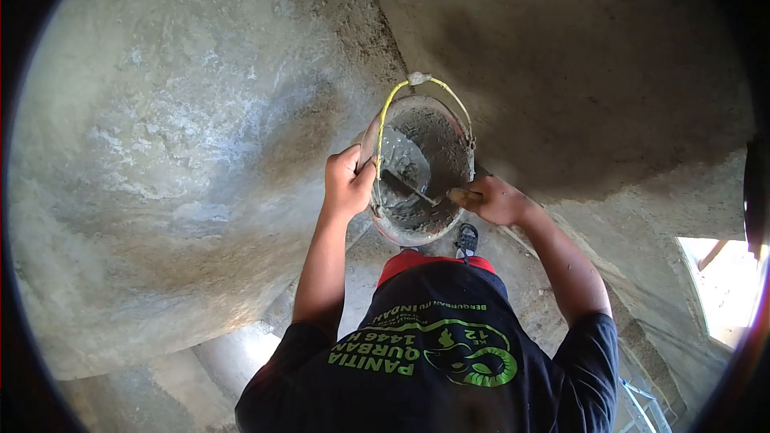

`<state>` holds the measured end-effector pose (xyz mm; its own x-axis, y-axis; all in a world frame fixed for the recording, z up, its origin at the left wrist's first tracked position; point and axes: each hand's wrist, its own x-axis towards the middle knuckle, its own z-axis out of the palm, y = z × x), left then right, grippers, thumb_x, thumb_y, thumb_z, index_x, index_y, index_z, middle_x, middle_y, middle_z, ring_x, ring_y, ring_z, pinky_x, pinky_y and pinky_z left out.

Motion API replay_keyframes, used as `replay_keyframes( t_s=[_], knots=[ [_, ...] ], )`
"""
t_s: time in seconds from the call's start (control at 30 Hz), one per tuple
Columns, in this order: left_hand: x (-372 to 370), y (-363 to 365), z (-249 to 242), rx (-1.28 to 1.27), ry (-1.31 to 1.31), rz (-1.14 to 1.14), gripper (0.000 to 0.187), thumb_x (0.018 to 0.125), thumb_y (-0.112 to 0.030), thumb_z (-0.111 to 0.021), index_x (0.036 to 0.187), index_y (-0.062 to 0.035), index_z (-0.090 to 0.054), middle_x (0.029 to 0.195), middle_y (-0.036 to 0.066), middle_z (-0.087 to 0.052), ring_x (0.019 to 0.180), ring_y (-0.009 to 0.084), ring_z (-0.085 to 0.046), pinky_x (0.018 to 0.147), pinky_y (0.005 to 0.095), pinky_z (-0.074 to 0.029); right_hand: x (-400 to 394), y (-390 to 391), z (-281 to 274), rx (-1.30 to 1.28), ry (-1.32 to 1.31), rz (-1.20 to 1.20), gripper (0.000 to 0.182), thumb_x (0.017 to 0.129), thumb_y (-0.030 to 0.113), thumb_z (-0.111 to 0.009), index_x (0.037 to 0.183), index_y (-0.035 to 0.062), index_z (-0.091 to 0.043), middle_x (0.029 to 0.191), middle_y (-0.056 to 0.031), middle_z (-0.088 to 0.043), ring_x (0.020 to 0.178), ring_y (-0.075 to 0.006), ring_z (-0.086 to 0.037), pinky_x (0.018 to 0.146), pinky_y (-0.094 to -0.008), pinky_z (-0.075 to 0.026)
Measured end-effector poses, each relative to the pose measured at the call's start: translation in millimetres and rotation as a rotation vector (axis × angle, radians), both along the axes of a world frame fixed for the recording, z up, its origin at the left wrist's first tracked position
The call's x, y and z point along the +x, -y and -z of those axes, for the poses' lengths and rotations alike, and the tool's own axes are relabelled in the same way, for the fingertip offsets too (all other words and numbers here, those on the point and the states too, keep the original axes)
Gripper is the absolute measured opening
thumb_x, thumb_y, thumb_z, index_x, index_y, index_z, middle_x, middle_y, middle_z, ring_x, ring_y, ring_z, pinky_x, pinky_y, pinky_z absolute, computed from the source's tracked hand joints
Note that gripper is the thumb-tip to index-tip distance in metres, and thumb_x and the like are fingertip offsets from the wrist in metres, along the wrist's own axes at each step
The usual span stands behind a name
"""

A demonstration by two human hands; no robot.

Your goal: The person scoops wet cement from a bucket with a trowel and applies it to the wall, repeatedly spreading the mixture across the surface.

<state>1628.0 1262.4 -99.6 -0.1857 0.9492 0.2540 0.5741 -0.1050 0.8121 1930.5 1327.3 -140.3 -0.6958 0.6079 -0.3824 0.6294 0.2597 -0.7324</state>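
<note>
A bucket (370, 138) with a yellow-wrapped wire handle (387, 107) is tilted so that its mouth faces me. Wet grey mortar (407, 157) lies inside, and more of it is smeared over the inner wall. My left hand (350, 183) is closed on the bucket's left rim, close to the foot of the wire handle. At the right rim, my right hand (499, 201) is wrapped round the handle of a trowel (411, 186). The trowel's blade reaches down into the bucket, against the mortar; part of it is hard to make out.
A large rough cement wall (184, 160) rises on the left, patchy with pale marks. Another grey wall surface (577, 72) with a dark damp area stands ahead and right. A bright opening (714, 289) is at the right, and a light-blue metal frame (642, 405) stands lower right.
</note>
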Motion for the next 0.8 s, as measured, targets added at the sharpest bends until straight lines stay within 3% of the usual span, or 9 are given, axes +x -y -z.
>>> replay_keyframes(
  t_s=[0.07, 0.13, 0.27, 0.37, 0.43, 0.47, 0.57, 0.73, 0.8],
  knots=[
    [8, -3, -1, -0.002, 0.001, 0.012, 0.025, 0.086, -0.004, -0.065, 0.07, -0.0003, -0.046, 0.055, 0.009, -0.043, 0.051, 0.011, -0.039, 0.048, 0.0346, -0.033, 5, -4, -2, -0.133, -0.045, -0.028, 0.05, 0.097, 0.049, -0.059, 0.1, 0.0011, -0.072, 0.086, -0.0226, -0.07, 0.087, -0.0365, -0.07, 0.079, -0.0451, -0.053],
    [14, -6, 4, 0.003, -0.007, 0.015, 0.024, 0.085, -0.003, -0.065, 0.071, -0.0001, -0.046, 0.055, 0.009, -0.043, 0.052, 0.0109, -0.039, 0.048, 0.0344, -0.034, 6, -6, -10, -0.326, 0.015, -0.081, 0.058, 0.099, 0.053, -0.055, 0.094, -0.0027, -0.072, 0.079, -0.016, -0.069, 0.079, -0.0279, -0.067, 0.077, -0.0427, -0.051],
    [16, -5, 16, -0.022, -0.009, 0.021, 0.02, 0.084, -0.003, -0.064, 0.072, 0.0004, -0.048, 0.056, 0.008, -0.043, 0.052, 0.0107, -0.04, 0.049, 0.0338, -0.034, 24, -5, 24, -0.515, -0.03, -0.05, 0.053, 0.099, 0.047, -0.057, 0.09, -0.0026, -0.072, 0.075, -0.0104, -0.066, 0.068, -0.02, -0.062, 0.066, -0.0397, -0.05],
    [17, -1, 19, -0.049, 0.0, 0.017, 0.019, 0.084, -0.003, -0.063, 0.072, 0.0003, -0.048, 0.056, 0.007, -0.043, 0.052, 0.0105, -0.04, 0.049, 0.0335, -0.034, 41, -5, 38, -0.537, -0.207, -0.057, 0.042, 0.098, 0.04, -0.06, 0.094, -0.0002, -0.072, 0.073, -0.0075, -0.064, 0.058, -0.0163, -0.06, 0.054, -0.0339, -0.048],
    [18, 1, 18, -0.068, 0.006, 0.019, 0.02, 0.085, -0.003, -0.063, 0.072, 0.0001, -0.048, 0.056, 0.007, -0.043, 0.053, 0.0103, -0.04, 0.049, 0.0334, -0.034, 49, -5, 44, -0.845, -0.316, 0.023, 0.033, 0.097, 0.034, -0.062, 0.101, 0.0026, -0.071, 0.071, -0.0085, -0.063, 0.051, -0.0143, -0.057, 0.046, -0.0293, -0.045],
    [19, 2, 18, -0.082, 0.014, 0.024, 0.02, 0.085, -0.003, -0.064, 0.072, 0.0, -0.049, 0.056, 0.007, -0.044, 0.053, 0.0101, -0.04, 0.049, 0.0333, -0.034, 54, -4, 54, -0.897, -0.314, 0.071, 0.034, 0.098, 0.034, -0.062, 0.108, 0.002, -0.069, 0.073, -0.0094, -0.064, 0.05, -0.015, -0.056, 0.044, -0.0299, -0.045],
    [14, 2, 33, -0.06, 0.035, 0.022, 0.02, 0.085, -0.003, -0.064, 0.072, -0.0002, -0.049, 0.056, 0.007, -0.044, 0.053, 0.0101, -0.04, 0.049, 0.0332, -0.033, 66, 0, 53, -1.081, -0.381, 0.237, 0.034, 0.099, 0.034, -0.06, 0.11, 0.0027, -0.068, 0.073, -0.0097, -0.065, 0.047, -0.0143, -0.053, 0.041, -0.0303, -0.042],
    [12, 0, 29, -0.023, 0.065, -0.001, 0.02, 0.085, -0.004, -0.064, 0.072, 0.0001, -0.049, 0.056, 0.007, -0.043, 0.053, 0.0112, -0.04, 0.049, 0.034, -0.033, 80, 19, 61, -1.107, -0.54, 0.201, 0.054, 0.102, 0.049, -0.055, 0.123, 0.0009, -0.068, 0.071, -0.0045, -0.063, 0.046, -0.0109, -0.051, 0.039, -0.0257, -0.039],
    [13, -4, 30, 0.02, 0.087, -0.026, 0.018, 0.084, -0.003, -0.064, 0.073, 0.0008, -0.05, 0.058, 0.008, -0.042, 0.055, 0.0115, -0.04, 0.05, 0.0344, -0.034, 89, 36, 70, -1.147, -0.601, 0.362, 0.054, 0.103, 0.046, -0.054, 0.126, -0.0016, -0.065, 0.071, -0.0072, -0.063, 0.047, -0.0121, -0.053, 0.038, -0.0249, -0.039]
  ],
)
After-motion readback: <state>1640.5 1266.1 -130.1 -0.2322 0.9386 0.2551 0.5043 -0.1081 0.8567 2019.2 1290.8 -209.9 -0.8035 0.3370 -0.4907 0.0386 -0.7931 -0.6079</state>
